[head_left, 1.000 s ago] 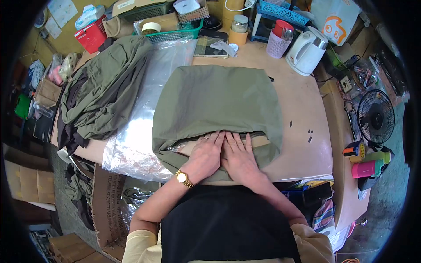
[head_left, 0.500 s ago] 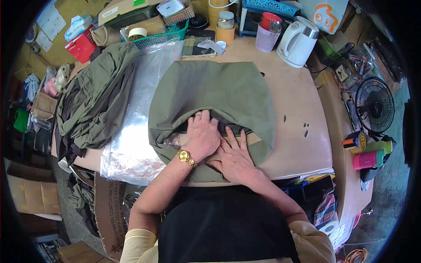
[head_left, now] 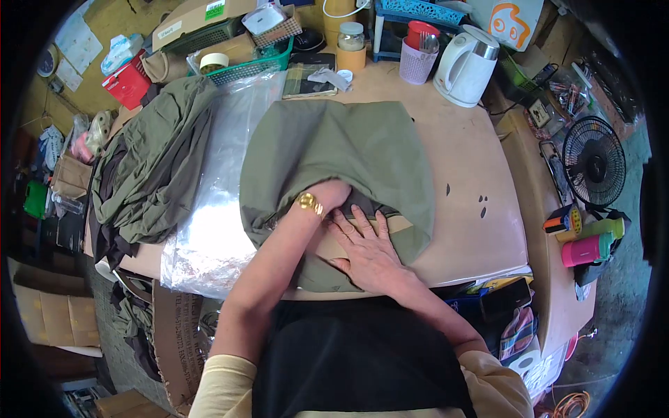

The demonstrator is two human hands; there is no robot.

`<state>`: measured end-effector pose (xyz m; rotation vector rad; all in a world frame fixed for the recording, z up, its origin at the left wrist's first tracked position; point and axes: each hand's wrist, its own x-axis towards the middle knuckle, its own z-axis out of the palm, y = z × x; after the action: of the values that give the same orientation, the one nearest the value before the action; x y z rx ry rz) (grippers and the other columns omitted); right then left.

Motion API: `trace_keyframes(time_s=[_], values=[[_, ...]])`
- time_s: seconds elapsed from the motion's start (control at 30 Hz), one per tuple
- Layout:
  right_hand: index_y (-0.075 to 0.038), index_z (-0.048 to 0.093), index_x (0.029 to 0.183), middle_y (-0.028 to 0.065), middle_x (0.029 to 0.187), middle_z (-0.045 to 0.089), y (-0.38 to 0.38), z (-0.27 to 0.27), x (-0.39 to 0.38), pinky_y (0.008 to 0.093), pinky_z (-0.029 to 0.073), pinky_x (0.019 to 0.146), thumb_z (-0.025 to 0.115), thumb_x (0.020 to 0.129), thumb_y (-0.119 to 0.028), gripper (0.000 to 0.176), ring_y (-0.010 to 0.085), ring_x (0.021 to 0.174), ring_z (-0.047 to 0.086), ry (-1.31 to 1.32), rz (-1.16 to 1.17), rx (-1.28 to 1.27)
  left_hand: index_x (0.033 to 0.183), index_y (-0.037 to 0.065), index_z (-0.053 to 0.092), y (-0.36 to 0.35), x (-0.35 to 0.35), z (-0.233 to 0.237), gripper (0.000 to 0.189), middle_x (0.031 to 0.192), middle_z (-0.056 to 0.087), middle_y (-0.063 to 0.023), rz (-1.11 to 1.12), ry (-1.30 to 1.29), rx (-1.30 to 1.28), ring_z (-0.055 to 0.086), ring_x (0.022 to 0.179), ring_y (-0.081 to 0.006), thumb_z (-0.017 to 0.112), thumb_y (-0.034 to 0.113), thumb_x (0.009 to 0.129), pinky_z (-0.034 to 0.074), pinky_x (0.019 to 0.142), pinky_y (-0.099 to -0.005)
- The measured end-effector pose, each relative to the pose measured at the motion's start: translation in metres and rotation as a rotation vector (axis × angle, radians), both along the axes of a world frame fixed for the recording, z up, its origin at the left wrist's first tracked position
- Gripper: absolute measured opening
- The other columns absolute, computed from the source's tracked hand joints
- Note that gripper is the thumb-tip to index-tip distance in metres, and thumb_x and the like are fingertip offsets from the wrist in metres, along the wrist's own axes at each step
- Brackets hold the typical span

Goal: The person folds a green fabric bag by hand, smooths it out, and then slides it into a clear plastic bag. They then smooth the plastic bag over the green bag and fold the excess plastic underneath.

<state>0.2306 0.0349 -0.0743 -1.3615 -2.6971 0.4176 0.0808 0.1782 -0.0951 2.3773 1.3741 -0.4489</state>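
An olive green fabric piece (head_left: 334, 132) lies on the brown table, with an opening near its front side. My left hand (head_left: 333, 192) reaches into this opening, and the cloth hides its fingers; a gold watch is on the wrist. Just right of it, my right hand (head_left: 369, 252) lies flat with fingers spread across the opening's lower edge and the brown surface showing inside. Clear plastic sheets (head_left: 209, 230) lie to the left of the fabric, beside a heap of crumpled green and dark cloth (head_left: 157, 146).
Along the back stand a green basket (head_left: 258, 68), a jar (head_left: 351, 36), a lilac cup (head_left: 417, 64) and a white kettle (head_left: 465, 68). To the right are a black fan (head_left: 594, 161) and a pink bottle (head_left: 585, 251). The brown table (head_left: 481, 244) has small dark marks.
My left hand has moved farther into the opening, and its fingers have gone out of sight under the raised cloth. My right hand stays nearly in place.
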Motion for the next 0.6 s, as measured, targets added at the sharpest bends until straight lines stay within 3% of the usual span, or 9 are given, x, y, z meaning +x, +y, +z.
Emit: trace_keyframes(time_s=[0.07, 0.13, 0.17, 0.23, 0.27, 0.33, 0.47, 0.53, 0.6], values=[[-0.010, 0.034, 0.155, 0.0098, 0.164, 0.025, 0.007, 0.005, 0.007, 0.0618, 0.006, 0.121, 0.049, 0.099, -0.048, 0.070, 0.0339, 0.154, 0.014, 0.000, -0.003, -0.061, 0.096, 0.000, 0.072, -0.062, 0.002, 0.051, 0.021, 0.093, 0.071, -0.0250, 0.060, -0.168, 0.033, 0.071, 0.084, -0.0400, 0.058, 0.015, 0.089, 0.056, 0.076, -0.0496], [-0.009, 0.034, 0.155, 0.0091, 0.163, 0.028, 0.011, 0.004, 0.016, 0.0607, 0.007, 0.121, 0.051, 0.098, -0.047, 0.071, 0.0330, 0.153, 0.015, -0.032, -0.013, -0.145, 0.102, 0.003, 0.066, -0.115, -0.003, 0.068, 0.021, 0.094, 0.068, -0.0208, -0.017, -0.534, 0.304, 0.068, 0.083, -0.0396, 0.062, 0.015, 0.086, 0.054, 0.076, -0.0498], [-0.009, 0.034, 0.155, 0.0091, 0.163, 0.028, 0.013, 0.006, 0.023, 0.0607, 0.007, 0.121, 0.051, 0.098, -0.047, 0.071, 0.0330, 0.153, 0.015, -0.024, -0.013, -0.149, 0.102, 0.003, 0.066, -0.128, -0.012, 0.072, 0.021, 0.094, 0.068, -0.0208, -0.018, -0.526, 0.299, 0.068, 0.083, -0.0396, 0.062, 0.015, 0.086, 0.054, 0.076, -0.0498], [-0.004, 0.042, 0.148, 0.0128, 0.151, 0.043, 0.029, 0.018, 0.047, 0.0564, 0.023, 0.116, 0.062, 0.093, -0.035, 0.065, 0.0341, 0.142, 0.034, 0.162, 0.003, -0.172, 0.112, 0.004, 0.059, -0.146, -0.043, 0.076, 0.040, 0.098, 0.062, -0.0165, 0.229, -0.239, 0.812, 0.063, 0.091, -0.0368, 0.073, 0.008, 0.074, 0.051, 0.077, -0.0455], [-0.002, 0.046, 0.144, 0.0147, 0.145, 0.051, 0.037, 0.019, 0.059, 0.0542, 0.031, 0.114, 0.067, 0.091, -0.029, 0.063, 0.0347, 0.137, 0.044, 0.254, 0.015, -0.185, 0.110, 0.008, 0.060, -0.148, -0.066, 0.073, 0.039, 0.096, 0.053, -0.0135, 0.396, -0.207, 0.702, 0.058, 0.092, -0.0350, 0.073, 0.008, 0.074, 0.050, 0.081, -0.0452], [-0.002, 0.061, 0.126, 0.0158, 0.123, 0.065, 0.056, 0.006, 0.082, 0.0466, 0.047, 0.097, 0.073, 0.086, -0.021, 0.046, 0.0358, 0.112, 0.061, 0.391, -0.219, 0.025, 0.105, 0.006, 0.062, -0.153, -0.110, 0.062, 0.035, 0.093, 0.059, -0.0141, 0.515, -0.340, 0.581, 0.062, 0.087, -0.0343, 0.074, 0.005, 0.072, 0.051, 0.077, -0.0441], [-0.006, 0.071, 0.103, 0.0140, 0.097, 0.070, 0.059, 0.019, 0.044, 0.0423, 0.053, 0.082, 0.073, 0.085, -0.020, 0.022, 0.0329, 0.093, 0.067, 0.456, -0.128, 0.140, 0.096, 0.004, 0.065, -0.165, -0.099, 0.052, 0.023, 0.088, 0.064, -0.0141, 0.516, -0.519, 0.482, 0.065, 0.081, -0.0340, 0.074, 0.005, 0.075, 0.052, 0.072, -0.0432], [-0.004, 0.067, 0.103, 0.0142, 0.094, 0.070, 0.038, 0.010, 0.003, 0.0426, 0.055, 0.073, 0.074, 0.085, -0.020, 0.025, 0.0333, 0.084, 0.069, 0.537, -0.057, 0.036, 0.088, 0.001, 0.066, -0.166, -0.080, 0.060, 0.016, 0.083, 0.069, -0.0163, 0.494, -0.559, 0.555, 0.066, 0.066, -0.0329, 0.076, 0.009, 0.077, 0.052, 0.062, -0.0410], [-0.002, 0.062, 0.102, 0.0147, 0.091, 0.070, 0.017, 0.010, -0.030, 0.0427, 0.055, 0.071, 0.076, 0.083, -0.018, 0.028, 0.0324, 0.083, 0.070, 0.517, -0.080, -0.007, 0.087, 0.002, 0.065, -0.170, -0.070, 0.061, 0.014, 0.081, 0.064, -0.0142, 0.500, -0.590, 0.498, 0.065, 0.076, -0.0350, 0.075, 0.007, 0.078, 0.052, 0.067, -0.0425]])
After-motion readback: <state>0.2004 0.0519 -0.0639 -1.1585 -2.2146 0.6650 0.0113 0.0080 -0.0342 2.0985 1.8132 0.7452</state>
